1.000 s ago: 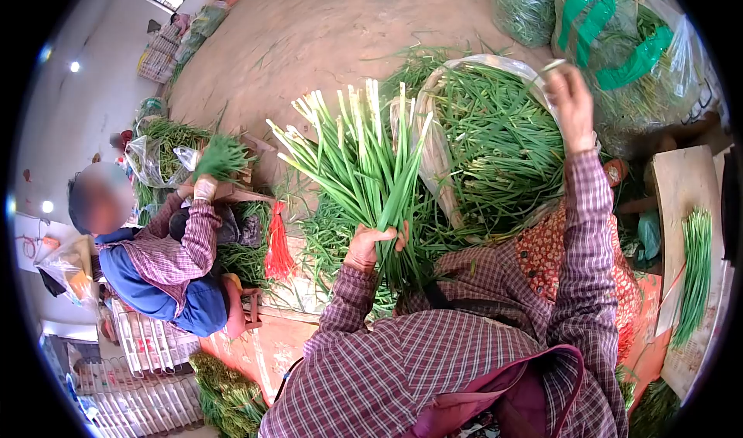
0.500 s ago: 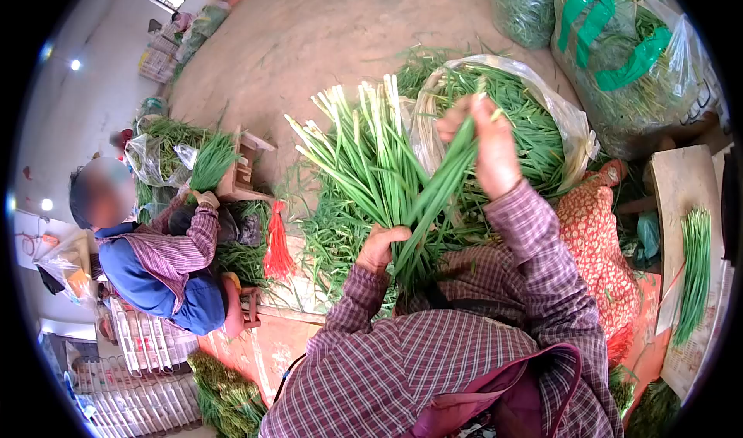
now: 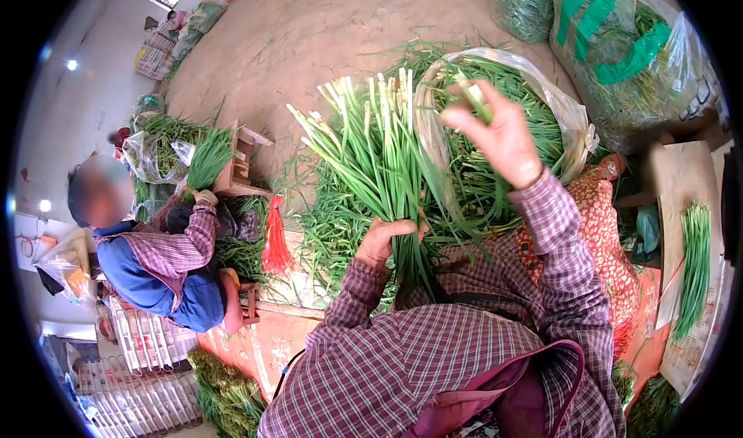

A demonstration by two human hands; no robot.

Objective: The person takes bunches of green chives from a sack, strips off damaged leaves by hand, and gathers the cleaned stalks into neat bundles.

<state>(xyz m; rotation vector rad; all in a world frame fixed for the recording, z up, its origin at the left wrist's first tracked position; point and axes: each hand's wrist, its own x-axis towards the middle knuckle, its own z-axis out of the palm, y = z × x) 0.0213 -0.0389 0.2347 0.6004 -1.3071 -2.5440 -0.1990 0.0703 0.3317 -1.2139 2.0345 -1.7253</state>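
My left hand (image 3: pixel 379 239) is closed around the lower part of a thick bunch of garlic chives (image 3: pixel 371 148). Their pale cut ends fan upward and the green leaves hang down toward my lap. Up and to the right, my right hand (image 3: pixel 503 132) pinches a few chive stalks (image 3: pixel 477 101) with whitish ends, apart from the bunch; most of their length is hidden by the fingers or blurred. Just beyond and beneath this hand stands an open clear plastic bag (image 3: pixel 569 117) full of loose green chives.
Loose leaves (image 3: pixel 325 221) litter the floor in front. A tied bunch (image 3: pixel 694 272) lies on a board (image 3: pixel 673 183) at right. Stuffed bags (image 3: pixel 619 59) stand upper right. At left sits a co-worker (image 3: pixel 155 260) holding greens, near red ties (image 3: pixel 276 241) and a wooden stool (image 3: pixel 244 159).
Long leaves that crossed from my right hand to the bunch now lie with the bunch in my left hand. My right hand has turned and moved slightly right, with short pale ends showing.
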